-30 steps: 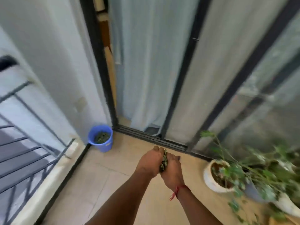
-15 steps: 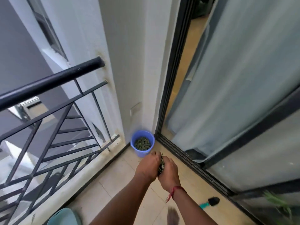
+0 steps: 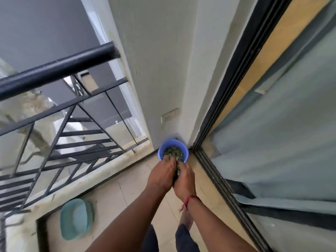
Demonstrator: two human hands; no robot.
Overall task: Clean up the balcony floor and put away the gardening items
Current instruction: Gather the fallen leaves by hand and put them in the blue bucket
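Note:
A small blue bucket (image 3: 163, 146) stands on the balcony floor in the corner where the white wall meets the sliding door frame. It holds dark green leaf debris (image 3: 172, 152). My left hand (image 3: 161, 174) and my right hand (image 3: 184, 180) are pressed together, cupping a clump of the same leaves between the palms. Both hands sit just over the bucket's near rim, fingertips reaching into its mouth. A red thread is tied round my right wrist.
A black metal railing (image 3: 60, 70) runs along the left with a low concrete kerb below. A teal basin (image 3: 75, 218) lies on the floor near the kerb. The sliding door track (image 3: 223, 188) and a grey-blue curtain (image 3: 281, 139) are on the right. My feet are below.
I have walked up to the corner; the blue bucket is now right under my hands. The cupped hands with the leaves moved forward over its rim. The potted plants left the view.

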